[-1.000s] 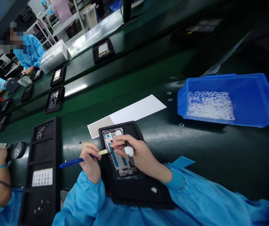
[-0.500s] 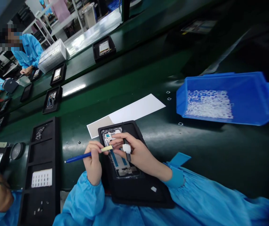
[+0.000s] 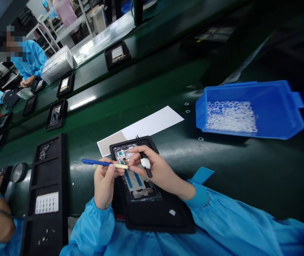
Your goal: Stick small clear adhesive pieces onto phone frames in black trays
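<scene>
My left hand point(image 3: 104, 185) is closed around a blue and cream pen-like tool point(image 3: 95, 162), its cream end pointing right. At that end, the thumb and forefinger of my right hand point(image 3: 161, 174) come together; any small piece between them is too small to make out. Black tweezers point(image 3: 148, 173) with a white wrap are tucked in my right hand, tips pointing away. Below both hands, an opened phone body point(image 3: 141, 193) with blue strips lies in a black foam tray point(image 3: 154, 220). A small white piece point(image 3: 172, 212) rests on the tray's near part.
A blue bin point(image 3: 274, 110) of small white frames stands at right, with several loose frames beside it. White card point(image 3: 152, 122) lies behind the tray. At left is a black compartment tray point(image 3: 63, 170) with small parts. A co-worker's arm point(image 3: 0, 224) is at far left.
The pen-like tool's blue end has swung upward, so it lies nearly level. The tweezers have turned in my right hand, and their tips now show beyond the fingers.
</scene>
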The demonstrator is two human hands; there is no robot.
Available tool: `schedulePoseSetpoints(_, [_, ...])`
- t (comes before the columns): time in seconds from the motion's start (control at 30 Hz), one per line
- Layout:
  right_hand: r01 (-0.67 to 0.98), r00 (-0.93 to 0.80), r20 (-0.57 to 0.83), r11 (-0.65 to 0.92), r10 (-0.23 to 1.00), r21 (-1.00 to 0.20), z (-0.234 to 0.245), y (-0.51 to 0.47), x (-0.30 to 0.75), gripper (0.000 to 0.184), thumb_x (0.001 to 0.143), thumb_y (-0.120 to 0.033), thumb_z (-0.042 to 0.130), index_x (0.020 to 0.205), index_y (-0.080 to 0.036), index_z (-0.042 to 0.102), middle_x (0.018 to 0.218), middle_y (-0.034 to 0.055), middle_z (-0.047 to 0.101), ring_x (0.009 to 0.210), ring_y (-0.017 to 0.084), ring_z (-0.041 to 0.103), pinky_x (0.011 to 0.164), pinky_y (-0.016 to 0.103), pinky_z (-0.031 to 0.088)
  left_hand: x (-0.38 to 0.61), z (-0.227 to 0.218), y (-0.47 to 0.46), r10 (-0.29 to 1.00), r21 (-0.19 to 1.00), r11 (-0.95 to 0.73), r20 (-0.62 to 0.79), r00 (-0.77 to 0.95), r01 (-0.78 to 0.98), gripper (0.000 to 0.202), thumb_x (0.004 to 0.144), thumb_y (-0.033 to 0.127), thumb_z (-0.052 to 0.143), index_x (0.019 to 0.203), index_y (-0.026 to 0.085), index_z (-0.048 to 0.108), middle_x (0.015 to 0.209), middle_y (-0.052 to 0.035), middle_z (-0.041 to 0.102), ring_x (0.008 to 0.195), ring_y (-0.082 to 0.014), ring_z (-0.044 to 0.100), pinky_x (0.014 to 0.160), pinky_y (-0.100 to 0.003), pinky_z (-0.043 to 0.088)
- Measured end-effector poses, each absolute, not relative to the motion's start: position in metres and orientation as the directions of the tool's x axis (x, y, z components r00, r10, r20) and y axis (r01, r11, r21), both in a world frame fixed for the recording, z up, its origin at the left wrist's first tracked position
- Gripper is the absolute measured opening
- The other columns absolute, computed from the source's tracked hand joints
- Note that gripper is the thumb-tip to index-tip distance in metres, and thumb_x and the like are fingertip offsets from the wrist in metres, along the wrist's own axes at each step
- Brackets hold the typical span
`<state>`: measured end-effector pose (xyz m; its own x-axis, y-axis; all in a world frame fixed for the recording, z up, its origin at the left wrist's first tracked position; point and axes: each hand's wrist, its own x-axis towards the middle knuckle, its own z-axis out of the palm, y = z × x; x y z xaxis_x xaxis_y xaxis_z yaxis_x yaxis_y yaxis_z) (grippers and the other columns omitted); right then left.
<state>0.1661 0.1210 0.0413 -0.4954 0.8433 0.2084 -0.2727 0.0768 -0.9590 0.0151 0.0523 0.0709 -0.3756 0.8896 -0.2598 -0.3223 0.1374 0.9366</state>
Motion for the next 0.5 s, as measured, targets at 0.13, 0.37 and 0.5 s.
schedulePoseSetpoints(0.13, [-0.245, -0.506, 0.225, 0.111, 0.833, -0.963, 0.043, 0.12, 0.167, 0.033, 0.082, -0.019, 0.063, 0.113, -0.023, 0.05, 0.078, -0.0016, 0.062, 0.071, 0.013, 0.063, 0.073, 0.029, 0.055, 0.015, 0.071, 0.052, 0.896, 0.939, 0.141, -0.255, -0.363, -0.312, 0.04, 0.073, 0.043, 0.078, 0.091, 0.019, 0.052, 0.076, 0.0008, 0.067, 0.065, -0.0112, 0.067, 0.065, -0.024, 0.055])
schedulePoseSetpoints(0.37, [-0.175, -0.436, 0.288, 0.233, 0.853, -0.957, 0.042, 0.117, 0.166, 0.03, 0.083, -0.018, 0.059, 0.112, -0.023, 0.05, 0.076, -0.0024, 0.061, 0.069, 0.014, 0.062, 0.069, 0.028, 0.054, 0.019, 0.063, 0.05, 0.871, 0.978, 0.068, -0.155, -0.467, -0.198, 0.042, 0.072, 0.047, 0.078, 0.09, 0.019, 0.052, 0.078, -0.0005, 0.069, 0.063, -0.0137, 0.069, 0.065, -0.027, 0.057])
schedulePoseSetpoints(0.5, [-0.151, -0.423, 0.306, 0.266, 0.853, -0.952, 0.042, 0.114, 0.162, 0.03, 0.083, -0.018, 0.058, 0.111, -0.024, 0.05, 0.076, -0.0025, 0.062, 0.068, 0.014, 0.063, 0.068, 0.028, 0.054, 0.02, 0.056, 0.048, 0.844, 0.998, -0.005, -0.032, -0.536, -0.068, 0.036, 0.077, 0.044, 0.075, 0.091, 0.019, 0.053, 0.08, -0.0009, 0.071, 0.065, -0.0146, 0.071, 0.068, -0.027, 0.058])
